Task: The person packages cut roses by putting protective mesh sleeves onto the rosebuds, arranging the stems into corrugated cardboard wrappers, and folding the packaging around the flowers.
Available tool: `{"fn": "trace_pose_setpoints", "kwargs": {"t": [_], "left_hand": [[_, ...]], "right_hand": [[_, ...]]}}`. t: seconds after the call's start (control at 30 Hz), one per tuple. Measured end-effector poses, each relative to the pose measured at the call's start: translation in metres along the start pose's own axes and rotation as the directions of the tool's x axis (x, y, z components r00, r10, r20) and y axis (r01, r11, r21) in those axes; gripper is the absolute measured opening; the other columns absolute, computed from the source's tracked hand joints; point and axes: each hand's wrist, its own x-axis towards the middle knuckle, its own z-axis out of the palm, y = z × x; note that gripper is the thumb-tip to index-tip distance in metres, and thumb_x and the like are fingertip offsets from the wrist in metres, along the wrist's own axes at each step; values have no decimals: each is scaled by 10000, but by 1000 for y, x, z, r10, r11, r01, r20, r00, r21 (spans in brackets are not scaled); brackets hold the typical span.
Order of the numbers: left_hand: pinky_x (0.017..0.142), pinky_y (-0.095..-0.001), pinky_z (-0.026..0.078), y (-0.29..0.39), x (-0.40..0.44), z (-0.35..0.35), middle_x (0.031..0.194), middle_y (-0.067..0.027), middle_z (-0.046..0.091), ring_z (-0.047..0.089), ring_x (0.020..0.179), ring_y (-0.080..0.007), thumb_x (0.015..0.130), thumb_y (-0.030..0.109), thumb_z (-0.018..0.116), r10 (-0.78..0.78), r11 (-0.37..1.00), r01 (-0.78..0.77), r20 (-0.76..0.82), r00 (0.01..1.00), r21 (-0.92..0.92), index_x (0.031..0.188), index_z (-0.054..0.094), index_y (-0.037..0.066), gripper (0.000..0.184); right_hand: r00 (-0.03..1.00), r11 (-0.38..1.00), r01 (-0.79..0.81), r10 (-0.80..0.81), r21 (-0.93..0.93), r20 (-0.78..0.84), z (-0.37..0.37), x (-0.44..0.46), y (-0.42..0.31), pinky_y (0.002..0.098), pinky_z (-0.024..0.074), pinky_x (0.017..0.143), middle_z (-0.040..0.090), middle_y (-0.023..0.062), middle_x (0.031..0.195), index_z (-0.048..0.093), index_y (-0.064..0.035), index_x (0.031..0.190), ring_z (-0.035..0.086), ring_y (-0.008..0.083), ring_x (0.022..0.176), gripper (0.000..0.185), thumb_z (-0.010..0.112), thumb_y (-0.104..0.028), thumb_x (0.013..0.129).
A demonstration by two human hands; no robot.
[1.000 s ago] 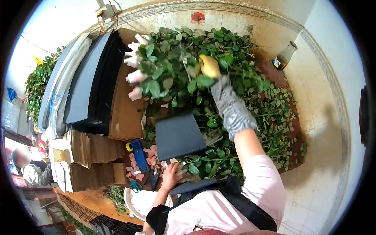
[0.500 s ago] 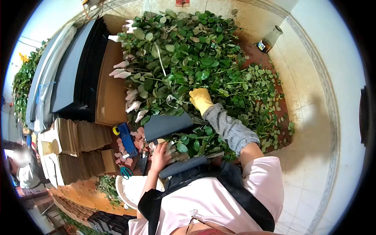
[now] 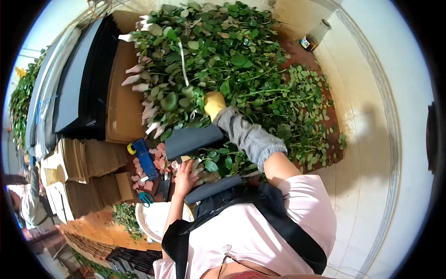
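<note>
My left hand, bare, lies with its fingers stretched out at the flower end of a partly wrapped rose bunch. The bunch sits between two dark grey padded flaps, an upper flap and a lower flap. My right hand, in a yellow glove with a grey striped sleeve, is closed among the leaves of the big rose pile. What its fingers hold is hidden by the glove and foliage. Pale pink rose heads point left from the pile.
A blue tape dispenser stands by loose pink petals. Teal-handled scissors lie near a white bucket. Cardboard sleeves are stacked at left. A glass bottle stands at the far right corner. Another person is at far left.
My gloved right hand has moved left along the pile, toward the rose heads. My left hand stays at the bunch. The whole view has shifted slightly.
</note>
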Motion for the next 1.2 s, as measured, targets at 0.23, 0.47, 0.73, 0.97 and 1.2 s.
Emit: {"fn": "trace_pose_setpoints", "kwargs": {"t": [0.23, 0.47, 0.73, 0.97, 1.2], "left_hand": [[938, -438, 455, -4, -6, 3, 1186, -152, 557, 520, 1068, -372, 601, 27, 791, 41, 999, -42, -43, 998, -15, 1310, 517, 46, 761], [964, -455, 433, -11, -8, 6, 1237, -154, 546, 501, 1117, -403, 629, 35, 780, 18, 998, -18, -13, 1000, -52, 1343, 501, 64, 767], [935, -427, 454, -11, -8, 8, 1137, -159, 576, 519, 1062, -372, 642, 80, 770, 61, 998, -63, -95, 994, -17, 1300, 540, 23, 699], [934, -436, 454, -10, -10, 13, 1131, -166, 568, 520, 1055, -370, 646, 92, 777, 34, 999, -36, -77, 996, -24, 1316, 532, 30, 716], [922, -444, 462, -16, -10, 11, 1157, -161, 574, 533, 1050, -373, 636, 84, 787, 32, 998, -35, -78, 996, -43, 1312, 528, 34, 726]], "right_hand": [[919, 987, -17, 80, 162, -387, -158, -39, 32, 397, 506, 526, 652, 101, 702, 727, -114, 965, 622, 251, 608, 186, 638, -40, 820], [910, 983, 55, 22, 175, -413, -219, -41, 63, 379, 565, 824, 717, 93, 918, 658, -119, 1177, 686, 243, 806, 281, 639, -243, 925], [975, 955, -124, 66, 268, 212, -77, -28, 34, 427, 436, 1037, 545, 216, 1363, 498, -31, 1379, 538, 369, 1229, 652, 618, -425, 874], [864, -98, -502, -114, 859, 491, -126, 44, -30, 441, 393, 1090, 451, 239, 1435, 271, 47, 1467, 431, 352, 1330, 722, 589, -380, 979], [866, 331, 318, 279, 888, -414, -295, -63, 25, 392, 527, 920, 653, 115, 970, 618, -13, 1173, 632, 213, 908, 261, 457, -43, 970]]}}
